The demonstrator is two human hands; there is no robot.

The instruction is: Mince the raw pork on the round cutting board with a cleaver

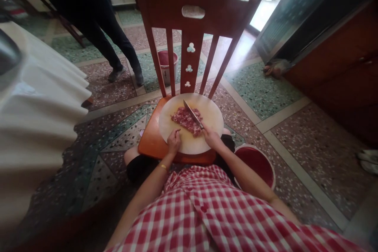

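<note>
A round, pale cutting board lies on the seat of a wooden chair. Chopped raw meat forms a flat pile in the middle of it. My right hand grips a kitchen knife by its handle at the board's right side. The knife's blade slants up and left across the pile, over or against the meat; I cannot tell whether it touches. My left hand is at the board's near left edge, fingers closed in a pinch. Something small and dark may be at those fingertips, too small to name.
The wooden chair's back rises behind the board. A red-lined bucket stands by my right leg, and another bucket behind the chair. A cloth-covered table is at left. Another person's legs stand beyond.
</note>
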